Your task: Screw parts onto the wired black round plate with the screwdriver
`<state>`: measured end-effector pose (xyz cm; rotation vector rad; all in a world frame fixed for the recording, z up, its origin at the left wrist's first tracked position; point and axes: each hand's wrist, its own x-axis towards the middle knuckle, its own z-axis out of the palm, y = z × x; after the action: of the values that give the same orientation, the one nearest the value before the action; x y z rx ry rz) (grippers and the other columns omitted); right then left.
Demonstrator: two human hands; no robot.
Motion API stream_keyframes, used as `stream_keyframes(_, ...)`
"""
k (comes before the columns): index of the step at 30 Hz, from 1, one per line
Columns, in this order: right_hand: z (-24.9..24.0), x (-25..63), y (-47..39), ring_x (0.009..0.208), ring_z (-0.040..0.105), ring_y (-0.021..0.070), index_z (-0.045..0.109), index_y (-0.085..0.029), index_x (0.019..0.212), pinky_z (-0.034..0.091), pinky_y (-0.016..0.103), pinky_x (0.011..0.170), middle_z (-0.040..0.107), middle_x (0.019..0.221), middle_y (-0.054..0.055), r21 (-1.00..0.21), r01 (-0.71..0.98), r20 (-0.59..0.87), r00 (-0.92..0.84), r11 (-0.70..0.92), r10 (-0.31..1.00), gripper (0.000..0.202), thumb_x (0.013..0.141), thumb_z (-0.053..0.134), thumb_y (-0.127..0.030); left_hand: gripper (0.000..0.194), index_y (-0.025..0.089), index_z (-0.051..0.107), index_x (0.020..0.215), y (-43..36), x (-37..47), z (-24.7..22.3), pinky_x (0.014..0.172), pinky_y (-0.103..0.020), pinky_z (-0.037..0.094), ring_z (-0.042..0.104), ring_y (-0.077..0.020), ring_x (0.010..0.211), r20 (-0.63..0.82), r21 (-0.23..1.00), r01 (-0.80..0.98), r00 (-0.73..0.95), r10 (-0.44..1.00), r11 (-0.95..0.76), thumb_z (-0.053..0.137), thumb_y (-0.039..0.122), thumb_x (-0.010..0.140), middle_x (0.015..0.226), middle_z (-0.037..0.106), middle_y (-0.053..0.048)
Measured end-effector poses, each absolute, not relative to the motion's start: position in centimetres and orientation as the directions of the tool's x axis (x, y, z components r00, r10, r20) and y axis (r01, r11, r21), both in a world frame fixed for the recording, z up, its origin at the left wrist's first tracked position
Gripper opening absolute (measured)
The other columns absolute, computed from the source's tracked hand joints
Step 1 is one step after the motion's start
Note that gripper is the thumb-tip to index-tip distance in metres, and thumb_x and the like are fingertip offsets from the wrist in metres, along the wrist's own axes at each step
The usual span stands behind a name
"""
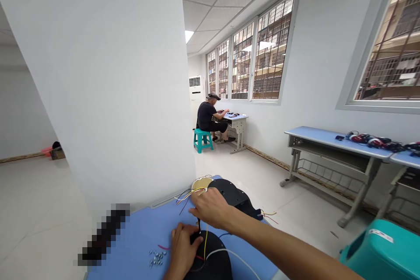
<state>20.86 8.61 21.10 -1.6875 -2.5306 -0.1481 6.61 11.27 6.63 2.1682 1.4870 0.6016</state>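
My right hand (pixel 210 205) is closed in a fist around a screwdriver (pixel 199 226), its dark shaft pointing down and its handle hidden by the fingers. The tip meets a round black plastic housing (pixel 216 258) near its upper edge. My left hand (pixel 183 247) grips that housing from the left, thumb and forefinger close to the screwdriver tip. Yellow, white and red wires (pixel 206 245) run across the housing. A small pile of silver screws (pixel 157 258) lies left of my left hand.
Behind my right hand, a larger black housing (pixel 232 194) with loose wires lies on the blue table (pixel 138 232). A white pillar (pixel 131 96) rises beyond it. A teal stool (pixel 383 249) stands right. Another person (pixel 206 114) sits at a far desk; headphone-like items (pixel 374 141) lie on another table.
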Motion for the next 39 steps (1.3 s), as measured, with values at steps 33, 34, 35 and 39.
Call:
stream_keyframes(33,19.7,21.0,6.9,0.091,0.068,0.0232,0.055,-0.022,0.110,0.044,0.029,0.072,0.073,0.098,0.005,-0.335,0.885,0.290,-0.231,0.324,0.929,0.020,0.090,0.049,-0.020,0.032,0.026,0.071,0.107,11.7,5.4,7.4,0.096,-0.041,0.040,0.059,-0.0280,0.110,0.206,0.528,0.746,0.353,0.913,-0.407,0.057,0.029,0.079,0.109,0.074,-0.004)
stream_keyframes(34,19.7,21.7,6.3,0.091,0.067,0.0210,0.053,-0.022,0.111,0.044,0.029,0.074,0.072,0.099,0.004,-0.370,0.871,0.318,-0.209,0.324,0.925,0.019,0.092,0.047,-0.020,0.035,0.026,0.070,0.112,12.4,4.2,7.5,0.097,-0.042,0.040,0.058,-0.0282,0.112,0.237,0.527,0.742,0.340,0.910,-0.415,0.055,0.031,0.080,0.112,0.073,-0.005)
stream_keyframes(35,19.7,22.6,5.6,0.089,0.067,0.0187,0.051,-0.022,0.111,0.045,0.028,0.075,0.072,0.098,0.003,-0.402,0.856,0.343,-0.188,0.325,0.920,0.018,0.095,0.044,-0.021,0.037,0.025,0.069,0.112,13.2,2.7,7.6,0.096,-0.042,0.042,0.059,-0.0286,0.111,0.306,0.527,0.734,0.306,0.902,-0.428,0.052,0.035,0.081,0.112,0.073,-0.005)
stream_keyframes(39,19.5,26.2,2.5,0.063,0.060,0.0133,0.050,-0.022,0.105,0.046,0.024,0.060,0.066,0.077,-0.001,-0.656,0.678,0.381,-0.082,0.332,0.921,0.015,0.099,0.040,-0.031,0.039,0.025,0.073,0.098,15.8,-5.1,6.9,0.089,-0.039,0.050,0.066,-0.0265,0.092,0.481,0.510,0.731,0.195,0.855,-0.454,0.044,0.045,0.084,0.094,0.075,-0.004)
